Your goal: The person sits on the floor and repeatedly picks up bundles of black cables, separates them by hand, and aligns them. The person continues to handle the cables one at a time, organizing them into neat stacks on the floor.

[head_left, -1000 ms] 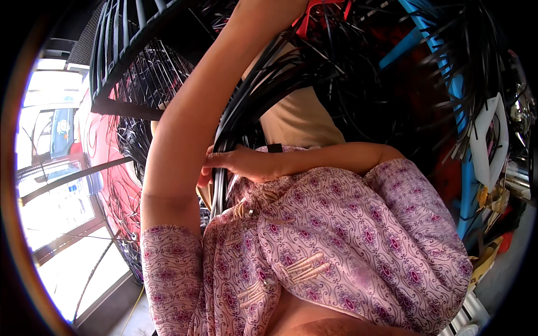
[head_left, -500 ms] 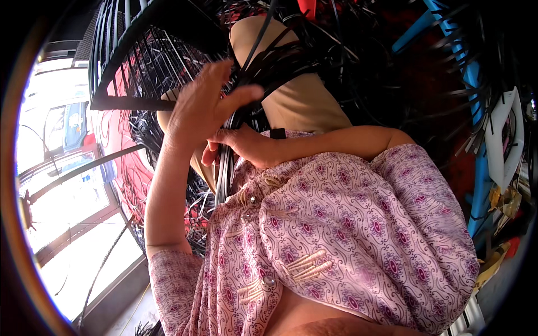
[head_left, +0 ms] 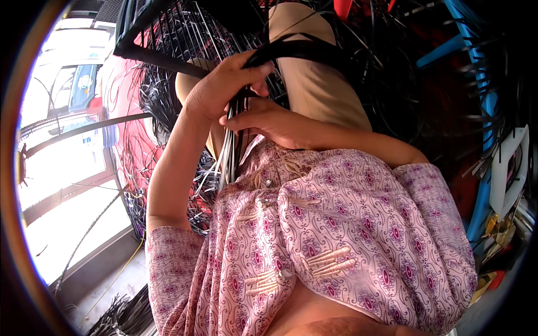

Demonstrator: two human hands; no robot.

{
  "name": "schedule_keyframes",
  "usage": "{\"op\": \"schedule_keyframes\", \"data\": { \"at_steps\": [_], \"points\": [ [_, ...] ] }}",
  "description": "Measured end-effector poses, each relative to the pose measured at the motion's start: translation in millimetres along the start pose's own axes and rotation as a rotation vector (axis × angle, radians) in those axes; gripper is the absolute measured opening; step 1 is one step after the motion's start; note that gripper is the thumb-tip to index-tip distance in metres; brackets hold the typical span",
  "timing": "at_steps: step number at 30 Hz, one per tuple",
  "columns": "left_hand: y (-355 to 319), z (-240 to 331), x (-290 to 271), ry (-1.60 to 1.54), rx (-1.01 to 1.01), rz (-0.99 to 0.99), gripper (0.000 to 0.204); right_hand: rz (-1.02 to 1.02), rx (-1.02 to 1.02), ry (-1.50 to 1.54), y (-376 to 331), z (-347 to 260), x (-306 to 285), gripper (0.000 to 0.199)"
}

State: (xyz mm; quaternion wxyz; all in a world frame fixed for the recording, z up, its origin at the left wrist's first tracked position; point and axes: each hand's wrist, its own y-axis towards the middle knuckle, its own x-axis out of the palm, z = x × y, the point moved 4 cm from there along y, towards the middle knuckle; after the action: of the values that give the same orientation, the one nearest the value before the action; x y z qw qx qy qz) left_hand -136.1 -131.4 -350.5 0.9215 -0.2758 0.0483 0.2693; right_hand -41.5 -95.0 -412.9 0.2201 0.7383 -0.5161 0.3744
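A thick bundle of black plastic strips [head_left: 307,50] runs across my lap and bends over my knee to the right. My left hand [head_left: 227,84] is wrapped round the bundle, its thumb lying along the strips. Just below it, my right hand [head_left: 266,120] is closed on the same bundle, with part of its fingers hidden. From under my hands the loose strip ends [head_left: 227,162] hang down toward my shirt, looking grey where light falls on them.
A black frame strung with strips [head_left: 168,61] stands at the upper left, close to my left knee. Tangled strips lie over a red surface [head_left: 123,84]. At right are a blue bar [head_left: 486,112] and a white plastic piece [head_left: 510,168]. More strips [head_left: 126,313] lie at lower left.
My left hand, raised and open before, has closed round the strips. The bundle is gathered and bends to the right. My right hand has shifted a little up and right with the view.
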Motion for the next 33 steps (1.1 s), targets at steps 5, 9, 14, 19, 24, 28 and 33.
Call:
{"op": "schedule_keyframes", "data": {
  "at_steps": [5,9,14,19,24,28,33],
  "points": [
    [-13.7,-8.4,-14.7,-0.376,0.005,-0.120,0.026,0.226,-0.162,-0.037,-14.0,-28.0,-42.8,0.066],
    [-14.7,-1.3,5.6,-0.370,-0.034,-0.303,0.025,0.170,-0.536,0.020,-15.4,-86.3,-47.5,0.055],
    [-15.0,5.1,19.6,-0.507,0.099,-0.296,0.034,0.119,-0.475,0.018,-13.2,-133.7,-27.0,0.043],
    [-7.1,-2.0,27.4,-0.810,0.207,-0.341,0.049,0.100,-0.434,-0.301,-14.5,-139.6,-48.0,0.036],
    [4.0,-22.4,21.7,-0.784,0.122,-0.303,0.054,0.258,-0.320,-0.216,-27.5,-117.5,-61.1,0.034],
    [7.3,-34.9,19.9,-0.801,0.085,-0.305,0.049,0.364,-0.274,-0.109,-31.4,-99.3,-74.3,0.038],
    [2.8,-37.4,16.0,-0.571,0.029,-0.091,0.025,0.542,-0.244,-0.139,-31.6,-83.9,-87.4,0.033]
  ]
}}
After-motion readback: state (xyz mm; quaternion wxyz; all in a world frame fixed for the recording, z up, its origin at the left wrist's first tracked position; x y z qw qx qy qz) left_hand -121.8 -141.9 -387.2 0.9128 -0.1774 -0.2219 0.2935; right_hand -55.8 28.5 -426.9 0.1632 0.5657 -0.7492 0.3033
